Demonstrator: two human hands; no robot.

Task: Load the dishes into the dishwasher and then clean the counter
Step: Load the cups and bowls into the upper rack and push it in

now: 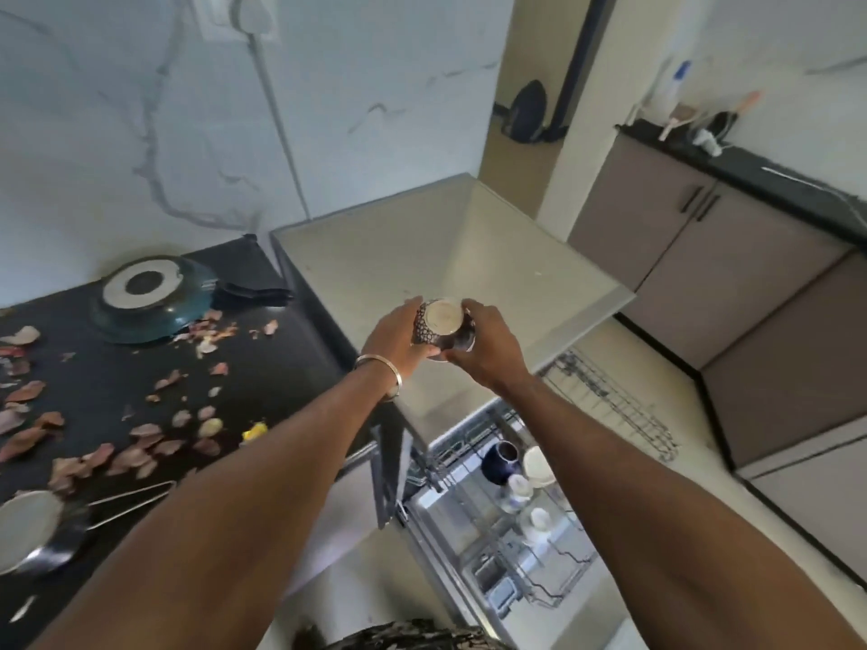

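Both forearms reach up from bottom of frame; left hand (396, 342) and right hand (488, 349) both curl fingers round a dark patterned bowl (443, 328), held upside down at frame centre, above the dishwasher's steel top (422, 255). Pulled-out rack (516, 523) lower right holds a few cups. Black bench (140, 396) on left carries onion peels (150, 443), an upturned blue pan (150, 297), a strainer (33, 527).

A single head-worn wide-angle view looks steeply down and forward, close over the black counter (140, 391) and the open dishwasher (506, 532) below.
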